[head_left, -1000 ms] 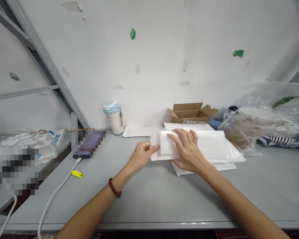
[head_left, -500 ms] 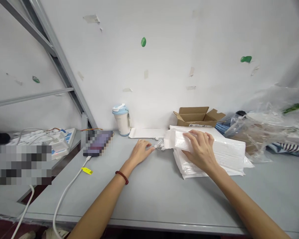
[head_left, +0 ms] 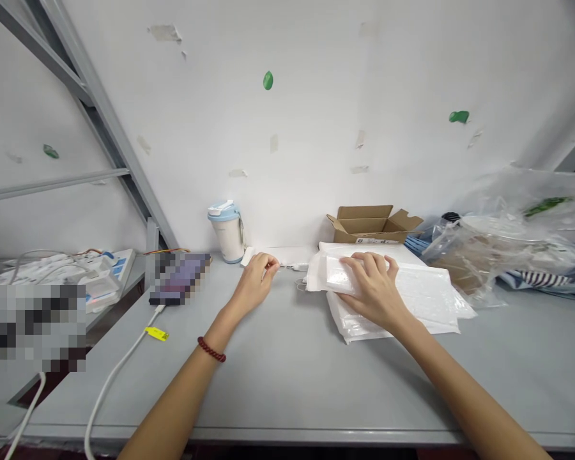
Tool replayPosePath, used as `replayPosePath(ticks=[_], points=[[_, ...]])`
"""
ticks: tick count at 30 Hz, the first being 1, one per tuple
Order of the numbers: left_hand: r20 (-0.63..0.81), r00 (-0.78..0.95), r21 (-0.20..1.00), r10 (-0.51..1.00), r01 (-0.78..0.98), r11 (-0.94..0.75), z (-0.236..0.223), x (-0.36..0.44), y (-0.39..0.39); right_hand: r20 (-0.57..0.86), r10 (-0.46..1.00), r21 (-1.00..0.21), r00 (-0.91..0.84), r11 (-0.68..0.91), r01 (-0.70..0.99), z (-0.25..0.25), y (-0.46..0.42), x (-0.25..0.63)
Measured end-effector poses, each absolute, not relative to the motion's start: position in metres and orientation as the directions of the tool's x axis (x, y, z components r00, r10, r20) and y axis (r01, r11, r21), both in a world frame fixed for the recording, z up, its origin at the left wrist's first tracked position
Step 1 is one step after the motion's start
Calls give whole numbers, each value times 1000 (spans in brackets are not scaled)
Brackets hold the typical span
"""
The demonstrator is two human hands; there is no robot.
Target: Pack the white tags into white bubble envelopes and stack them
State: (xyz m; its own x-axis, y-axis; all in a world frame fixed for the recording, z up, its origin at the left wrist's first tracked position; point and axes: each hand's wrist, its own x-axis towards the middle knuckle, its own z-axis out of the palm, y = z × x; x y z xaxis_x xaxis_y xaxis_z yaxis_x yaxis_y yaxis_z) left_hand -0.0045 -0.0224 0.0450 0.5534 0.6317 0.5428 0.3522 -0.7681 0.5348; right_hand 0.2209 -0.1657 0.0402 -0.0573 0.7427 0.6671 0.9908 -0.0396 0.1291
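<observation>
My left hand [head_left: 256, 278], wearing a dark red bead bracelet [head_left: 211, 349], is closed in a pinch on a thin white cord. The cord leads right to a small white cord end [head_left: 298, 267] at the mouth of a white packet. My right hand [head_left: 376, 287] is wrapped over a white packet [head_left: 338, 275] with a glossy plastic surface, thumb below and fingers on top. Beneath it lies a stack of white padded mailers [head_left: 426, 297]. What is inside the packet is hidden.
A cup with a blue lid [head_left: 227, 233] stands by the wall, beside a flat white strip [head_left: 287, 255]. Behind the mailers is an open cardboard box [head_left: 367, 223]. Clear plastic bags [head_left: 498, 249] lie at right. A phone [head_left: 182, 278] with a white cable [head_left: 119, 374] is at left.
My left hand has moved left and slightly up, away from the packet, its fingers now pinched and the cord drawn out straighter. My right hand stays on the packet. The view has shifted slightly.
</observation>
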Motion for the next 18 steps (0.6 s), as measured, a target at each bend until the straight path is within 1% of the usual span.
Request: replayPosePath(ticks=[4,7,9,12,16,18], points=[[562,643,413,520,327,-850,48,-2,-35,683,726,124,-79,-9,992,39,-165,218],[557,677,391,481,297,-871,42,8,-46,684,722,111,-103,36,993,39,-165,216],[559,678,419,477,266,-868,38,15,-54,685,719,99,-118,69,993,39,-165,215],[563,656,492,503,223,-842,35,25,-67,683,717,93,-139,104,990,39,-165,213],[550,649,617,525,108,-780,35,31,-81,687,711,96,-149,115,989,38,-165,212],[565,612,659,553,69,-749,37,31,-82,692,709,85,-136,107,991,38,-165,214]])
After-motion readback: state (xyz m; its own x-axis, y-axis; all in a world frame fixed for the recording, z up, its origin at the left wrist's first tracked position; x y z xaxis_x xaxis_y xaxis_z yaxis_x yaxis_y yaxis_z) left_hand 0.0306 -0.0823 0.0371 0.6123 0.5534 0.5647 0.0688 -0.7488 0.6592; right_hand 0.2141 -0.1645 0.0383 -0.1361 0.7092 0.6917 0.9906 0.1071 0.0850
